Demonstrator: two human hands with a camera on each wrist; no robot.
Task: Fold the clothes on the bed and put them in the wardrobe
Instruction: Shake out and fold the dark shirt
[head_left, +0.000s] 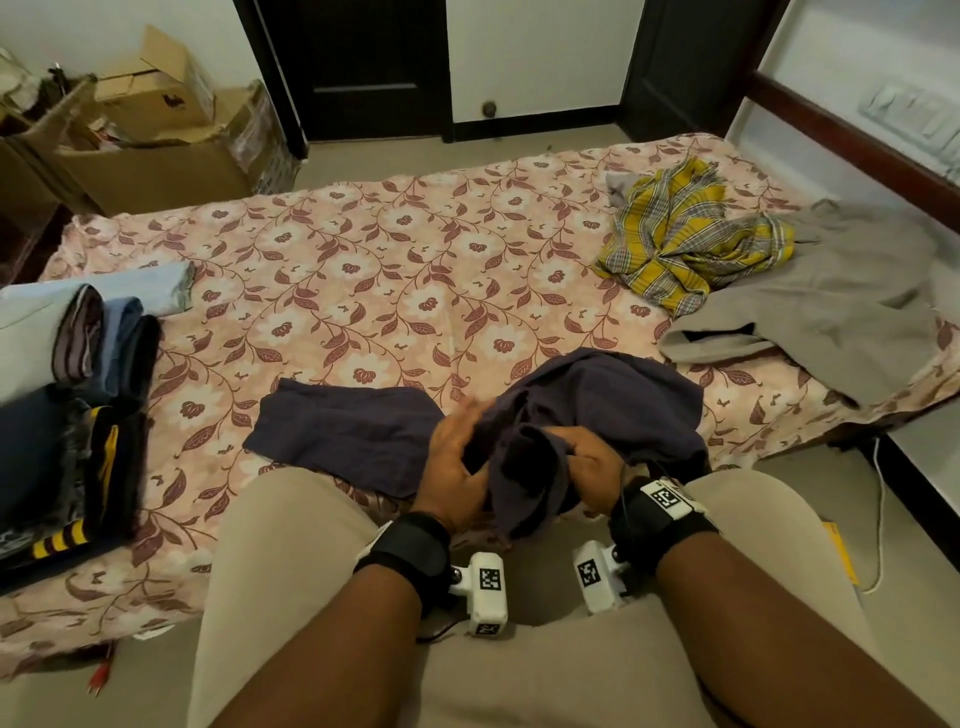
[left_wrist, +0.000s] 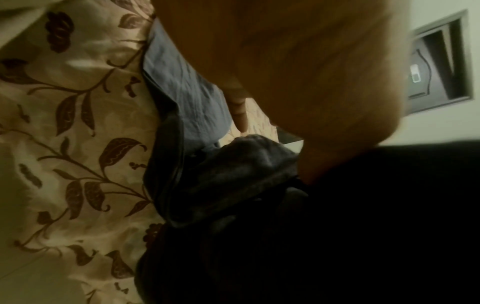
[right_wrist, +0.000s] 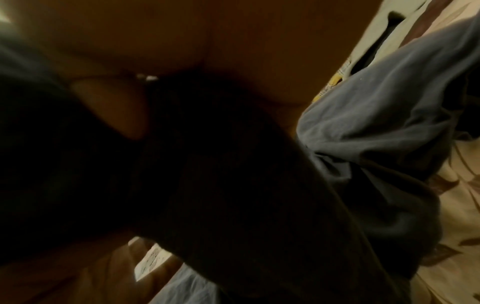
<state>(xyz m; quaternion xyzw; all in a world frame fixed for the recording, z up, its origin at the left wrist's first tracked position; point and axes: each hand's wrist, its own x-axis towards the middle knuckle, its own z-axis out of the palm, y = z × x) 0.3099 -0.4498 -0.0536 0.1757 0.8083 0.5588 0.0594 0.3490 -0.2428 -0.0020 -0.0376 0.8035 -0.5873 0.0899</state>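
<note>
Here your two hands meet at the near edge of the bed (head_left: 363, 260), both busy with the dark purple garment (head_left: 597, 400). Your right hand (head_left: 587, 467) has its grip clenched round a bunched fold of that cloth, fingers curled into it, and the cloth hangs down over the bed's edge between your knees. Your left hand (head_left: 457, 467) lies against the same bunch with the fingers mostly straight, the palm turned toward the fabric; its grip looks released, pressing more than grasping. The left wrist view shows the left hand (left_wrist: 298, 72) above the garment (left_wrist: 187, 86), one fingertip reaching down beside it, though the picture is blurred. The right wrist view is dark; the garment (right_wrist: 376, 107) bulges just beside the right hand (right_wrist: 182, 41).

One part of the garment lies flat on the flowered sheet to your left, the other part is heaped up to your right. At the left end of the bed sits a stack of folded clothes (head_left: 78, 405), dark and blue pieces with a yellow-striped one near the front. Toward the far right corner a yellow checked cloth (head_left: 680, 239) lies crumpled, partly on top of grey trousers (head_left: 831, 306) spread toward the edge. Cardboard boxes (head_left: 156, 130) stand on the floor beyond the bed.
</note>
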